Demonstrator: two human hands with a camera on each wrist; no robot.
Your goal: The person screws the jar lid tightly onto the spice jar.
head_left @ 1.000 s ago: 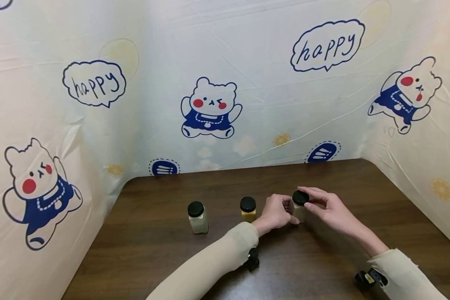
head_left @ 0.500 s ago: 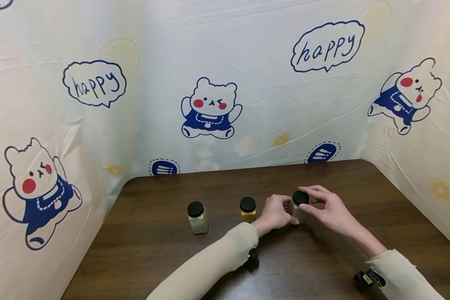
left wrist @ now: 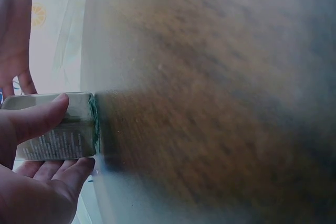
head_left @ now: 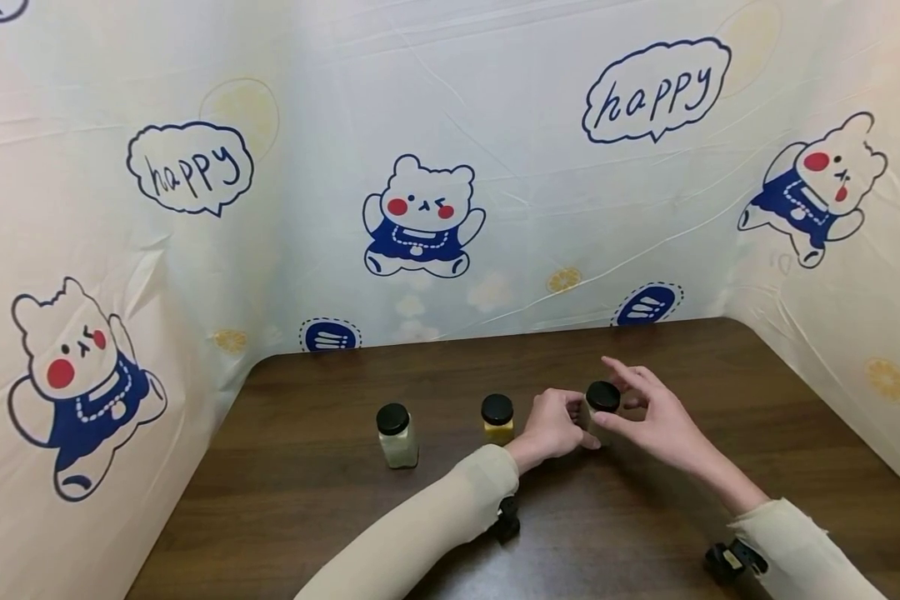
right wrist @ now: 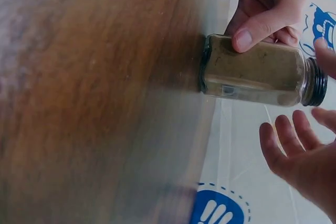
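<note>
A square glass spice jar [right wrist: 257, 72] of brownish powder, with a black lid [head_left: 603, 396], stands upright on the table to the right. My left hand [head_left: 552, 423] holds its body low down, thumb on one face and fingers on the other, as the left wrist view confirms. Around the lid is my right hand [head_left: 663, 421], its fingers spread. In the right wrist view those fingers [right wrist: 281, 142] are apart from the lid, while the thumb is close to it; whether it touches, I cannot tell. Printed text covers one side of the jar [left wrist: 55, 140].
A yellow-filled jar [head_left: 498, 421] with a black lid stands just left of my left hand, partly behind it. Farther left is a pale-filled jar [head_left: 397, 437], also black-lidded. The dark wooden table [head_left: 292, 508] ends at a printed cloth [head_left: 525, 225] at the back and sides.
My right hand's fingers have lifted and spread away from the lid, and its thumb has slid slightly left and down. The left hand and the jars have stayed put.
</note>
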